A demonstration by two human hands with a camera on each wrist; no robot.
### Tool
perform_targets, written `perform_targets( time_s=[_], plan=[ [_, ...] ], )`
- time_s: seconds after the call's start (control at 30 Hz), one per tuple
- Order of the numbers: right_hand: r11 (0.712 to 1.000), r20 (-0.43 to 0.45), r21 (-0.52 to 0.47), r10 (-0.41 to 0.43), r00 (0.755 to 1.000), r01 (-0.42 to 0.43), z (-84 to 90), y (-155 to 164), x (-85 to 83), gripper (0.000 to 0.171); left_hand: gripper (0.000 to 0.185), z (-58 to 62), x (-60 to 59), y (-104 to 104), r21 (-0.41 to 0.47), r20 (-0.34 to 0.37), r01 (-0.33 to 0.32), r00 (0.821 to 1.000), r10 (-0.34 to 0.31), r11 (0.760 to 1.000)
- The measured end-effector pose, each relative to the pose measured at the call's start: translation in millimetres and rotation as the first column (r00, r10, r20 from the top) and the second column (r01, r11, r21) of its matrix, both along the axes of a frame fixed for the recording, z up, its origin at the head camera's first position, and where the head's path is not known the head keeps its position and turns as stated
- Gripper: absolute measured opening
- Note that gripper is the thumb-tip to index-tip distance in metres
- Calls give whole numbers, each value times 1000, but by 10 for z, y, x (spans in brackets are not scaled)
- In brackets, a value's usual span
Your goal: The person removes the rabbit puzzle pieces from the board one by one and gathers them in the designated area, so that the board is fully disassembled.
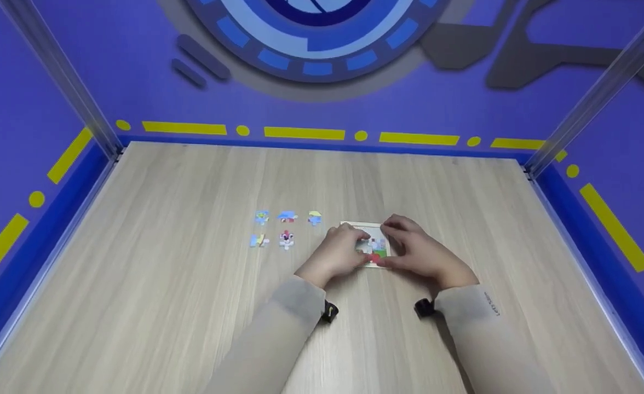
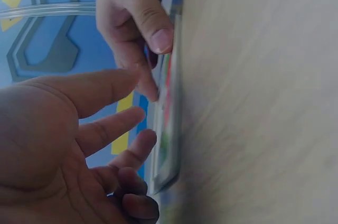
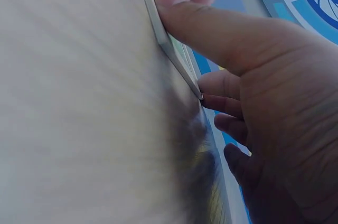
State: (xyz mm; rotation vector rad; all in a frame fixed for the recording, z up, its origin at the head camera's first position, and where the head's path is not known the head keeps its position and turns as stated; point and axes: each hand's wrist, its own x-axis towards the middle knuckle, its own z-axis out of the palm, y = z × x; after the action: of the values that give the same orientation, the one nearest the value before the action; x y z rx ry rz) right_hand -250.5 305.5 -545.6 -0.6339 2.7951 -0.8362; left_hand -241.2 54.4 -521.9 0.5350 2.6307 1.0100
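A small square puzzle board (image 1: 375, 244) lies flat on the wooden table (image 1: 190, 306), with coloured pieces set in it. My right hand (image 1: 396, 243) holds the board's right side, thumb on the near edge and forefinger over the far edge. In the right wrist view that hand (image 3: 190, 44) has its thumb pressed on the board's thin rim (image 3: 158, 28). My left hand (image 1: 357, 243) rests on the board's left part. In the left wrist view its fingers (image 2: 124, 123) are stretched out and touch the board's face (image 2: 165, 129), holding nothing.
Several loose puzzle pieces (image 1: 286, 239) lie in two rows on the table, left of the board. Blue walls with yellow markings (image 1: 304, 133) close the table in at the back and both sides. Metal posts (image 1: 590, 93) stand at the far corners.
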Motion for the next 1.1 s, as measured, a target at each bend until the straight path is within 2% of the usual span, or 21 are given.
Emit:
perform_targets(
  time_s=[0.2,0.37,0.67,0.93,1.1],
  plan=[
    [1000,5,-19,13,1000,-13,-5,2,-29,90,54,-42,10,36,-73,-19,0,1000,-1,997],
    [1000,19,-17,13,1000,-12,8,-4,-33,90,47,-46,21,56,-67,-29,-9,1000,7,998],
    [1000,-1,-1,20,1000,-20,-3,1,-7,85,48,-77,21,77,-34,-22,-29,999,28,999],
    [1000,-16,1,31,999,-31,-12,10,-8,79,46,-104,-6,81,-38,-47,-26,999,24,999],
    [1000,-21,-6,27,999,-27,-12,7,-2,80,49,-227,-66,77,1,-49,-14,999,14,1000]
  ],
)
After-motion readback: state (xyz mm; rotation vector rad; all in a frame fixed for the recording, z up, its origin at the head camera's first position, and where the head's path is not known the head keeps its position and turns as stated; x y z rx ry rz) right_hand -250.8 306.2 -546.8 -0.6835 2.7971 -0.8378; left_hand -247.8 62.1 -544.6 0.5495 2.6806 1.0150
